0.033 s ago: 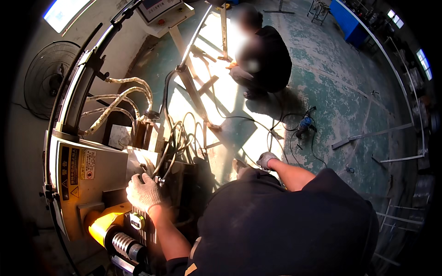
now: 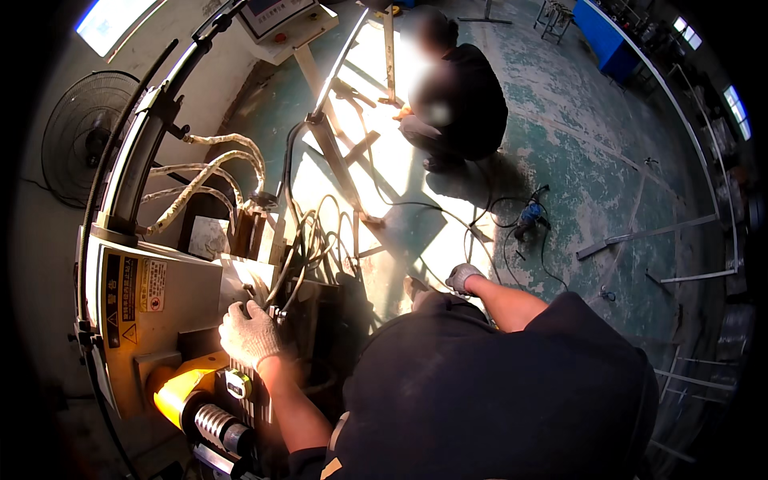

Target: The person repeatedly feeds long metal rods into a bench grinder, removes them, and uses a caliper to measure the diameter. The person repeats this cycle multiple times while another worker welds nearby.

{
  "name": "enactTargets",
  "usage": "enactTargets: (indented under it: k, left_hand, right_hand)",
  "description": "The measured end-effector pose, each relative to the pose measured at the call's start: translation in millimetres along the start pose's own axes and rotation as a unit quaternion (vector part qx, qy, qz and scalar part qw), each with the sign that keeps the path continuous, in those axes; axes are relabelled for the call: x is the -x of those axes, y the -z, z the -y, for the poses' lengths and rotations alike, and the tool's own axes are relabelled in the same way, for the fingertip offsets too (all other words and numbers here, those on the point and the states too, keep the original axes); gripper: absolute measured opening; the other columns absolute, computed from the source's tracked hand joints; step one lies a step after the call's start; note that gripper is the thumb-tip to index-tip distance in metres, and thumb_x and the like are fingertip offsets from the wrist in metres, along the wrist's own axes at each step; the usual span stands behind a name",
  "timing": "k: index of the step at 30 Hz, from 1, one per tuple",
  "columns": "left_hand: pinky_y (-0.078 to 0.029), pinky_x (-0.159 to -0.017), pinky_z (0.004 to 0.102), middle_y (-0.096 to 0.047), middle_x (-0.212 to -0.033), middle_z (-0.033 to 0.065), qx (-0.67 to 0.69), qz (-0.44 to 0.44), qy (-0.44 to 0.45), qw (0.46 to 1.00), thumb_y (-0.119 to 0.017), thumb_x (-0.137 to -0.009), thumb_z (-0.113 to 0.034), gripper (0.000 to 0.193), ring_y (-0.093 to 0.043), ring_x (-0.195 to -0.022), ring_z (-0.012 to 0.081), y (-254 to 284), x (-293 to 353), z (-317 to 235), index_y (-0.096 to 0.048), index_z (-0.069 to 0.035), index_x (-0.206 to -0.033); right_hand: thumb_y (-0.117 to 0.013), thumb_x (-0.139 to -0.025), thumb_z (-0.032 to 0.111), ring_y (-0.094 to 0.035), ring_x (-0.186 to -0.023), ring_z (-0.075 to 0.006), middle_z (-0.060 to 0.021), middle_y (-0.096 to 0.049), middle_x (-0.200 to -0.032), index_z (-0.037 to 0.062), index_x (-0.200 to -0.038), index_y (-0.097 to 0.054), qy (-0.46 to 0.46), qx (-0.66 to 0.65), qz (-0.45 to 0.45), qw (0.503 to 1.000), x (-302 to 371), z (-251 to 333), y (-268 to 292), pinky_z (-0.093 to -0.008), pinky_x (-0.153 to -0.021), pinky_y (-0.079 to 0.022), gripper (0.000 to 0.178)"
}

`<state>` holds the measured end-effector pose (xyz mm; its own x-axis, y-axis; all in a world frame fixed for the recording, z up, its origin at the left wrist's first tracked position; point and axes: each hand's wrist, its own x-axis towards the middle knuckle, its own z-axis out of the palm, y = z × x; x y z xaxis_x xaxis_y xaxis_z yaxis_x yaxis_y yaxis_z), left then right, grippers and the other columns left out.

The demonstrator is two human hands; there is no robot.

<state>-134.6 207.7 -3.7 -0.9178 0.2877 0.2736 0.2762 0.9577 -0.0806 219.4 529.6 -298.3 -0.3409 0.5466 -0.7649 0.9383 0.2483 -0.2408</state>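
My left hand (image 2: 250, 334), in a knitted work glove, rests on the machine (image 2: 188, 284) at the left, next to its grey box-shaped housing. Its fingers lie apart, and I see nothing held in them. Just below that hand sits a tape measure (image 2: 238, 384) with a yellow-green rim. Beside it are a yellow machine part (image 2: 180, 394) and a ribbed metal cylinder (image 2: 214, 422). My right hand (image 2: 462, 278), gloved too, is out in front of my body near my knee. Its fingers are too small and hidden to read.
Another person (image 2: 472, 100) crouches ahead on the sunlit floor. Black cables (image 2: 436, 206) trail across it to a blue power tool (image 2: 530, 214). Wrapped hoses (image 2: 204, 172) arch from the machine. A fan (image 2: 92, 140) stands at far left, a metal frame (image 2: 680, 232) at right.
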Motion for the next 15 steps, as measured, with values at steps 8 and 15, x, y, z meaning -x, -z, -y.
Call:
enactTargets:
  k: [8, 15]
  left_hand:
    - [-0.058, -0.087, 0.0493, -0.077, -0.104, 0.0155, 0.003, -0.007, 0.003, 1.000, -0.067, -0.097, -0.041, 0.035, -0.072, -0.098, 0.0376, -3.2, -0.3, 0.9, -0.078, -0.009, -0.106]
    - [-0.058, -0.087, 0.0496, -0.077, -0.104, 0.0160, 0.006, -0.005, 0.006, 1.000, -0.068, -0.097, -0.040, 0.035, -0.072, -0.098, 0.0377, -2.6, -0.2, 0.1, -0.077, -0.009, -0.108]
  right_hand:
    - [-0.073, -0.087, 0.043, -0.076, -0.111, -0.0337, -0.0168, -0.080, -0.119, 0.0115, -0.120, -0.082, 0.018, 0.019, 0.008, 1.000, -6.6, 5.6, 3.8, -0.0430, -0.099, -0.058, 0.047]
    - [-0.073, -0.088, 0.042, -0.077, -0.103, -0.0316, -0.0159, -0.081, -0.112, 0.0107, -0.116, -0.083, 0.027, 0.018, 0.000, 0.999, -5.0, 5.3, -0.3, -0.0420, -0.095, -0.059, 0.044]
